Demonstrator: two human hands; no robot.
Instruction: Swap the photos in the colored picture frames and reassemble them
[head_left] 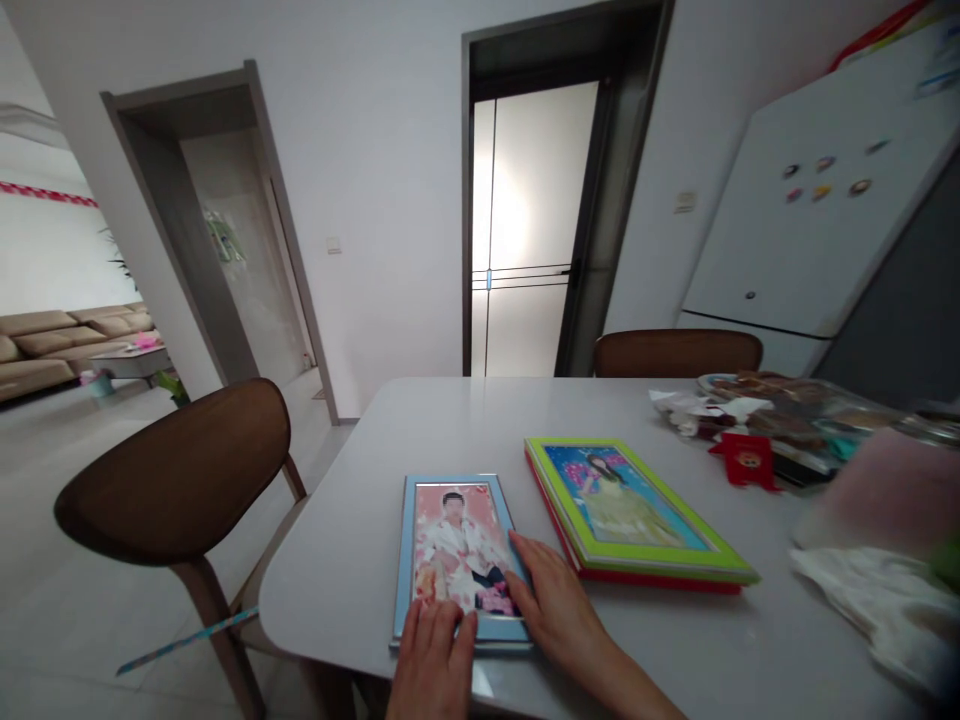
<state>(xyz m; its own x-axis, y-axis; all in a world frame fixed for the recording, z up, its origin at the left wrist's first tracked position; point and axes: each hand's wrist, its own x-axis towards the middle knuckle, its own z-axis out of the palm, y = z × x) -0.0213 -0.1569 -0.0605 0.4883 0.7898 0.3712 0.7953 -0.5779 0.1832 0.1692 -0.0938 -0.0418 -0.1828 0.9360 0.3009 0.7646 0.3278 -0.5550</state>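
A light-blue photo frame (466,630) lies on the table near its front edge, with a portrait print inside. My left hand (435,655) has its fingers together over the frame's lower edge; its thumb is hidden. At the right edge of the frame is my right hand (559,600), thumb on the picture side and index finger farther up the border, the other fingers mostly out of sight. Just right of that hand, a green photo frame (720,565) with a picture of a figure in a yellow dress lies on top of a red-edged one (637,577).
The white table (330,560) has a rounded left corner. A red packet (748,460), crumpled tissue (694,410), plastic bags (825,405) and a white cloth (877,600) lie at the right. Brown chairs stand at the left (187,480) and the far side (679,352).
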